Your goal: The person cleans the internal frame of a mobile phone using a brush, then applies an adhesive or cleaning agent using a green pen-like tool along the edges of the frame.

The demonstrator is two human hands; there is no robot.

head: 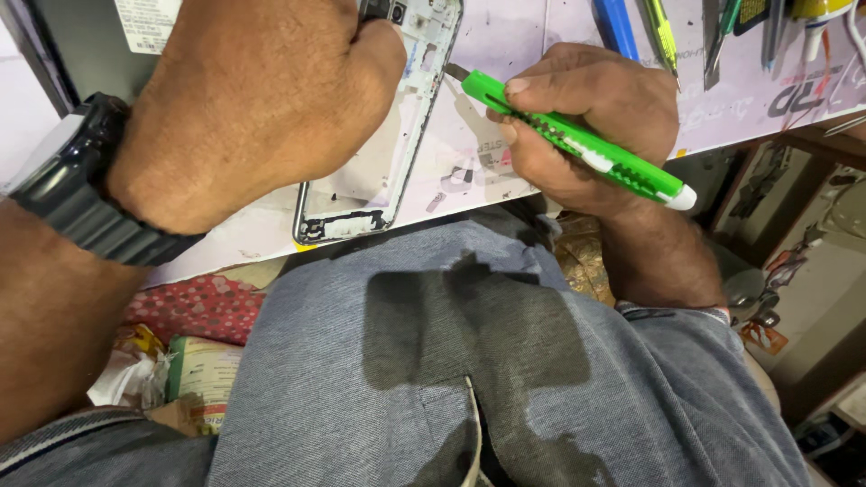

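My left hand (253, 99), with a black watch (77, 185) on the wrist, presses down on an opened phone frame (383, 176) lying on the white work mat (505, 54). The frame is silver-edged, with its bare inner shell showing. My right hand (586, 117) grips a green utility knife (577, 140) like a pen. The knife's front end points left at the frame's right edge, close to it or touching it; the blade itself is too small to make out.
Blue and yellow-green pens (636, 27) and other tools lie at the mat's far edge. My lap in grey cloth (469, 361) fills the foreground. Bags and wrappers (189, 361) lie lower left. Cluttered shelves (794, 252) stand to the right.
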